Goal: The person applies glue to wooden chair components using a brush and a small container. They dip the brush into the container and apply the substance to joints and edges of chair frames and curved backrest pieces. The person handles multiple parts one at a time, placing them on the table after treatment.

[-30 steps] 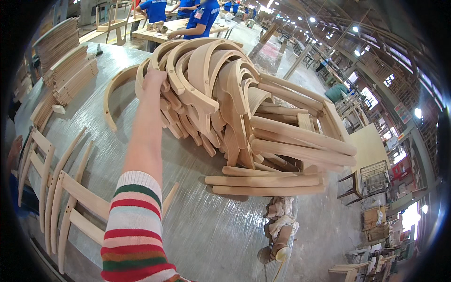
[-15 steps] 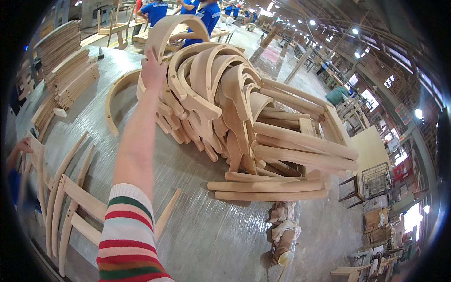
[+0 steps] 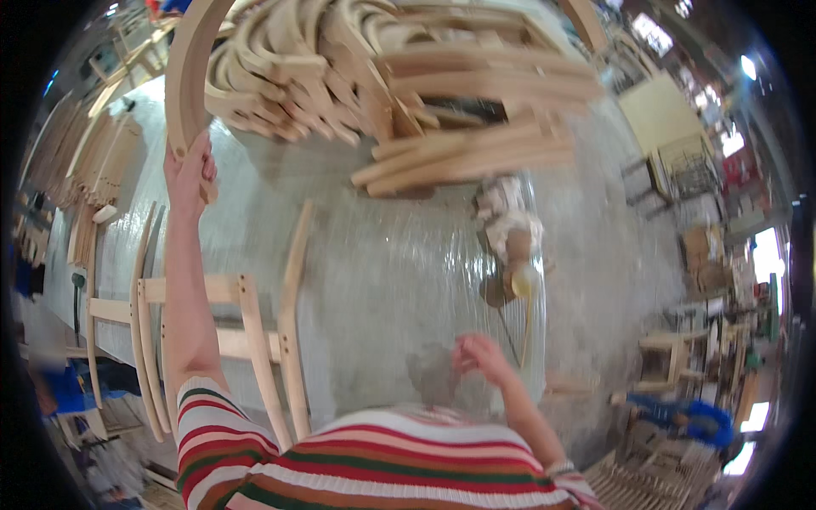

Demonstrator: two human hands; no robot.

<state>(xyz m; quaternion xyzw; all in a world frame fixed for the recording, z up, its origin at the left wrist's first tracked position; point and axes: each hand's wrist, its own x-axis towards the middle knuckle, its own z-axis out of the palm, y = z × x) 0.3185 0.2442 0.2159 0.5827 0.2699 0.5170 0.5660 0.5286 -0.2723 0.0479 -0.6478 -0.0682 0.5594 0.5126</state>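
Curved wooden piece (image 3: 189, 89) clasped in left hand (image 3: 189, 177); right hand (image 3: 481, 357) loosely spread, well apart

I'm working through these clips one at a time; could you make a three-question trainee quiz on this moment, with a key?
1. Where in the picture are the slat stacks? (a) lower right (b) left side (c) centre
2. Which hand grips the curved piece?
3. True or false: the right hand is touching the slat stacks.

Key: 1. b. 2. The left hand, near the piece's lower end. 3. False; it is well away from them, with nothing visible in it.
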